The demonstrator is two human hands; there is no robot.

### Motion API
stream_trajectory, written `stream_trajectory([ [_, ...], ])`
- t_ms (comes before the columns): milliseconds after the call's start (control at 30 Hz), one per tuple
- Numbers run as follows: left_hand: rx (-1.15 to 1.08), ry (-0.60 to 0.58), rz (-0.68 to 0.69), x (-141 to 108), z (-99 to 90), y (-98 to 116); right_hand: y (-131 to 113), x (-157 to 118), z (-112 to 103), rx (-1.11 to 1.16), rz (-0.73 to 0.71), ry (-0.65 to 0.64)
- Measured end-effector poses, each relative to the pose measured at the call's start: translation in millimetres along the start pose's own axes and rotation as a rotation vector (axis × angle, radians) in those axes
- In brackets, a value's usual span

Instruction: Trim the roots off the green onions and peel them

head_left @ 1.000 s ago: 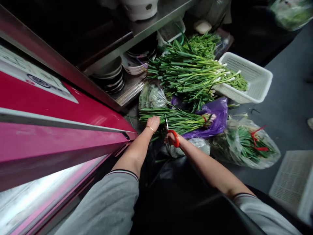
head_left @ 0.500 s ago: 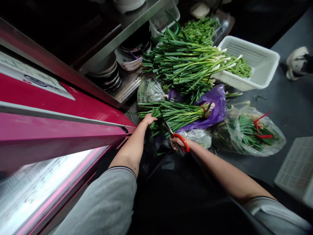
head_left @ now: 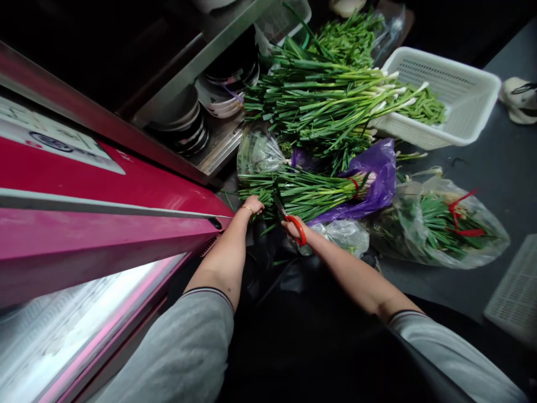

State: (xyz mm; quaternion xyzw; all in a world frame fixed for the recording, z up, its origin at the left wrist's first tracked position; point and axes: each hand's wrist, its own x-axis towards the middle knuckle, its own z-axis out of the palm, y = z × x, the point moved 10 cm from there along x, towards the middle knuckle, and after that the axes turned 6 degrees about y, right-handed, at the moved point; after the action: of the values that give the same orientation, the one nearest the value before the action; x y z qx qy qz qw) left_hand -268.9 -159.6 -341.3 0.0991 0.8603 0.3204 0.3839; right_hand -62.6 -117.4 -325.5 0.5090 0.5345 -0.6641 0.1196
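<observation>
Head view: both arms (head_left: 224,249) extended forward; left hand (head_left: 254,205) clamped on green leaves (head_left: 264,195), right hand (head_left: 292,226) gripping scissors (head_left: 296,221). Far right, white basket (head_left: 467,103) contains green pods (head_left: 428,111); nearer, clear bag (head_left: 494,245) contains greens (head_left: 440,224).

A bundle of long green stalks (head_left: 321,191) is laid flat, its pale ends rested on the crumpled purple plastic bag (head_left: 381,159). Near those ends the stalks are cinched by a red tie (head_left: 354,187); the dark leafy tips are fanned loosely, well to the left of the bag. A pair of red-handled scissors (head_left: 300,226) is held left of the bag, its dark blades angled in against the leaves.
</observation>
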Motion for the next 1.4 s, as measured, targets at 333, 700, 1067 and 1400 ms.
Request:
stream_trajectory([
  [333, 0.198, 0.003, 0.240, 55.8, 0.9, 64.0, 38.4, -33.6, 5.9, 0.050, 0.148, -0.103],
  [700, 0.071, -0.045, 0.113, 64.8, 1.6, 7.6, -16.0, 49.5, 32.2, 0.074, 0.201, 0.013],
  [1067, 0.324, -0.159, 0.316, 46.6, 26.6, 18.2, -12.7, 41.9, 34.6, 0.069, 0.183, 0.007],
  [1400, 0.146, -0.186, 0.016, 37.8, 39.5, -19.4, -11.5, 54.5, 19.2, -0.156, -0.008, 0.050],
])
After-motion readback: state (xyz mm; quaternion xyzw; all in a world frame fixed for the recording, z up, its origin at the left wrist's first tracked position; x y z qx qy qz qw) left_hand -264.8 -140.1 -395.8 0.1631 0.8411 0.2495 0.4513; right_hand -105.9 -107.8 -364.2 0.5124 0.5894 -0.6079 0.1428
